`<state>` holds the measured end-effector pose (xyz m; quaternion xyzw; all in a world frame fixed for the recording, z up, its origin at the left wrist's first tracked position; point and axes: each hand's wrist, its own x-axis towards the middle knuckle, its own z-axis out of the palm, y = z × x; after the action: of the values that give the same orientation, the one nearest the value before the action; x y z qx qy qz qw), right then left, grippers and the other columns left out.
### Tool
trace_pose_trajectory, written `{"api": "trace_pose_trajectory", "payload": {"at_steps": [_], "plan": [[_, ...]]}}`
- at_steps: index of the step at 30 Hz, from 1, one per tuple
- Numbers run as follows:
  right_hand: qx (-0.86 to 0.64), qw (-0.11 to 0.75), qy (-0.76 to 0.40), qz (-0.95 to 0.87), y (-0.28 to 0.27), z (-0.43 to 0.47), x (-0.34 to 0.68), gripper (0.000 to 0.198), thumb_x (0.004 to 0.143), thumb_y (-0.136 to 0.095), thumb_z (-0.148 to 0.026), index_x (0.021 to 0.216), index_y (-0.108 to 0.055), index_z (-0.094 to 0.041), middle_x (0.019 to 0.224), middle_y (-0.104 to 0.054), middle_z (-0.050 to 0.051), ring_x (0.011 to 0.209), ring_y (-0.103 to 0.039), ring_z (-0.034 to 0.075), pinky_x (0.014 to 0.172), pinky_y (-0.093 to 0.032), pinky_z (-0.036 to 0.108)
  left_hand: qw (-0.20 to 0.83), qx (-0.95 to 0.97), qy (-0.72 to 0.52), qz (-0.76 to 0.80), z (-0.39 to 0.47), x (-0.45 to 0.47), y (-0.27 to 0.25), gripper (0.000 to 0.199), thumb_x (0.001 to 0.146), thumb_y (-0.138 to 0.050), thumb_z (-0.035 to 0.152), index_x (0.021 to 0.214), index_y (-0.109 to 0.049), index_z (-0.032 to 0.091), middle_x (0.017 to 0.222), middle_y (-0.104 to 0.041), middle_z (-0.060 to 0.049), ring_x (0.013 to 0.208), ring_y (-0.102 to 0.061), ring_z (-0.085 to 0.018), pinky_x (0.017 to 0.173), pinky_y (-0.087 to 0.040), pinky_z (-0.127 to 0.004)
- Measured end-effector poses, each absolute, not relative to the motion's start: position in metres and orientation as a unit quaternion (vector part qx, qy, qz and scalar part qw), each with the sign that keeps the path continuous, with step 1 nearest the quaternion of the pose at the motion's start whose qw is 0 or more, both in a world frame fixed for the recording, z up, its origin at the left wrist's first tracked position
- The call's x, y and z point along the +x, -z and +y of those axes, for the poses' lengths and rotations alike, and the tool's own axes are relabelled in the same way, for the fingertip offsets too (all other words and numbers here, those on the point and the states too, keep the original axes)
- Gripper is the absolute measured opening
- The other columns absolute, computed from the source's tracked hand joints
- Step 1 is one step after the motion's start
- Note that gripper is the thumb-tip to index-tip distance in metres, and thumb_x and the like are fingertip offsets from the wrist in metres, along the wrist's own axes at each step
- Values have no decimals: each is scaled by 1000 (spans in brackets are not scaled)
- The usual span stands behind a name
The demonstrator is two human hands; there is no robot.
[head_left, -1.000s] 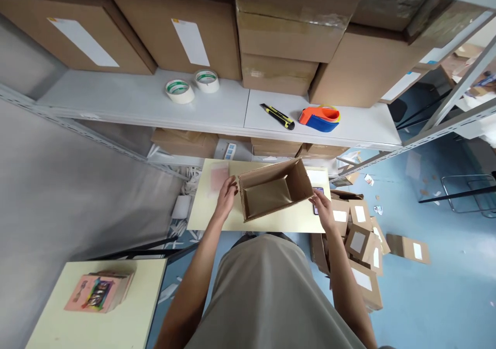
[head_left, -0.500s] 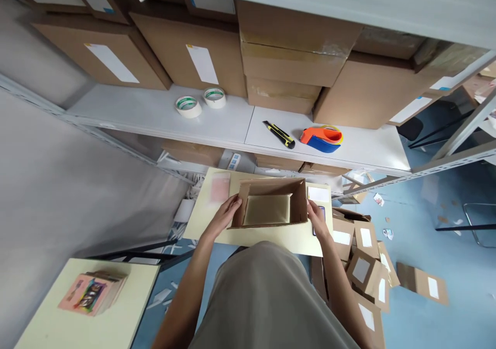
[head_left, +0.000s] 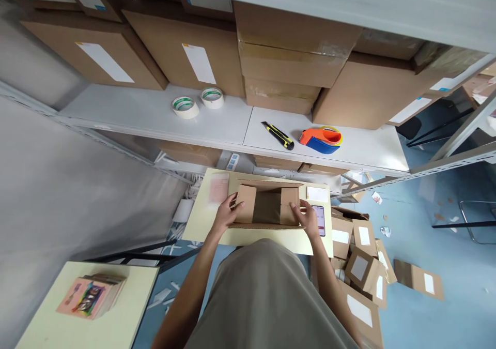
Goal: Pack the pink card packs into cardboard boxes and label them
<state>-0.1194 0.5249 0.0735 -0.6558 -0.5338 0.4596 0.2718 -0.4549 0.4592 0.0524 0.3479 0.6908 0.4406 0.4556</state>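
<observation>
A small cardboard box (head_left: pixel 267 226) sits on the pale yellow table in front of me, its two short end flaps folded inward over the opening. Between the flaps a dark strip of the inside shows. My left hand (head_left: pixel 227 213) grips the left end, thumb on top of the left flap (head_left: pixel 245 204) and fingers around the outer wall. At the other end my right hand (head_left: pixel 307 218) holds the box the same way, its thumb pressing the right flap (head_left: pixel 289 206). Right of that hand lies a phone (head_left: pixel 319 219) with a lit screen.
A pink flat packet (head_left: pixel 219 187) and a white label sheet (head_left: pixel 316 194) lie on the table (head_left: pixel 205 230). Above, a shelf (head_left: pixel 232 126) holds tape rolls (head_left: pixel 185 107), a utility knife (head_left: pixel 278 135), a tape dispenser (head_left: pixel 321 139) and cartons. Labelled boxes (head_left: pixel 359 267) pile up at right; booklets (head_left: pixel 91 294) stand left.
Both end flaps of the box have folded inward, covering the ends of the opening. My hands have shifted from the outer sides so that the thumbs rest on the flaps.
</observation>
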Motion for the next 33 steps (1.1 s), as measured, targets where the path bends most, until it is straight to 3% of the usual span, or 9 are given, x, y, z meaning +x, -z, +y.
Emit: {"api": "trace_pose_trajectory", "payload": {"at_steps": [4, 9, 13, 18, 21, 25, 28, 31, 33], "plan": [[-622, 268, -491, -548, -81, 522, -118, 67, 85, -74, -78, 122, -79, -23, 122, -81, 16, 106, -79, 38, 82, -64, 46, 460, 333, -439, 697, 458, -456, -54, 95, 66, -85, 83, 134, -71, 18, 146, -70, -23, 133, -69, -43, 109, -60, -53], [-566, 329, -550, -518, -94, 511, -96, 71, 88, -71, -84, 133, -77, -29, 146, -73, 15, 131, -71, 39, 106, -61, 56, 504, 365, -444, 645, 432, -477, -78, 89, 85, -69, 86, 147, -67, 22, 161, -61, -20, 150, -58, -40, 120, -53, -52], [-463, 328, -635, -525, -105, 504, -83, 78, 76, -88, -78, 141, -74, -37, 162, -62, 11, 151, -57, 40, 119, -52, 61, 569, 405, -427, 574, 412, -494, -90, 87, 73, -90, 71, 148, -69, 33, 160, -62, -16, 149, -59, -43, 112, -60, -54], [-565, 330, -541, -528, -98, 514, -99, 56, 77, -87, -75, 108, -82, -28, 127, -82, 14, 119, -76, 38, 107, -60, 57, 491, 388, -440, 644, 425, -487, -77, 71, 78, -86, 68, 134, -74, 27, 133, -78, -14, 122, -76, -37, 102, -66, -51], [-624, 320, -463, -542, -88, 525, -111, 56, 75, -84, -79, 90, -75, -26, 95, -83, 12, 91, -79, 34, 90, -64, 52, 433, 402, -422, 688, 441, -482, -66, 83, 81, -83, 66, 150, -61, 26, 118, -79, -12, 100, -80, -31, 96, -66, -50], [-606, 330, -442, -573, -81, 534, -113, 70, 79, -83, -72, 127, -71, -23, 104, -80, 12, 82, -76, 29, 78, -64, 45, 380, 482, -423, 667, 457, -481, -69, 111, 85, -81, 53, 175, -22, 29, 163, -53, -20, 122, -74, -33, 104, -61, -51], [-579, 328, -444, -600, -83, 537, -109, 94, 84, -81, -65, 163, -49, -25, 123, -77, 14, 79, -74, 26, 76, -65, 45, 356, 551, -421, 626, 467, -480, -81, 109, 89, -77, 39, 178, -14, 33, 179, -31, -18, 149, -55, -36, 117, -53, -51], [-565, 331, -434, -619, -86, 537, -106, 93, 87, -79, -60, 168, -45, -30, 134, -73, 14, 83, -74, 25, 81, -67, 46, 342, 586, -397, 618, 472, -479, -88, 101, 90, -74, 27, 176, -22, 32, 167, -50, -15, 152, -53, -35, 119, -52, -51], [-556, 334, -428, -629, -88, 537, -105, 84, 88, -79, -59, 163, -54, -31, 135, -71, 13, 86, -75, 25, 83, -68, 47, 311, 613, -372, 624, 470, -479, -87, 81, 91, -72, 25, 167, -43, 31, 157, -59, -13, 150, -54, -35, 123, -49, -54]]}}
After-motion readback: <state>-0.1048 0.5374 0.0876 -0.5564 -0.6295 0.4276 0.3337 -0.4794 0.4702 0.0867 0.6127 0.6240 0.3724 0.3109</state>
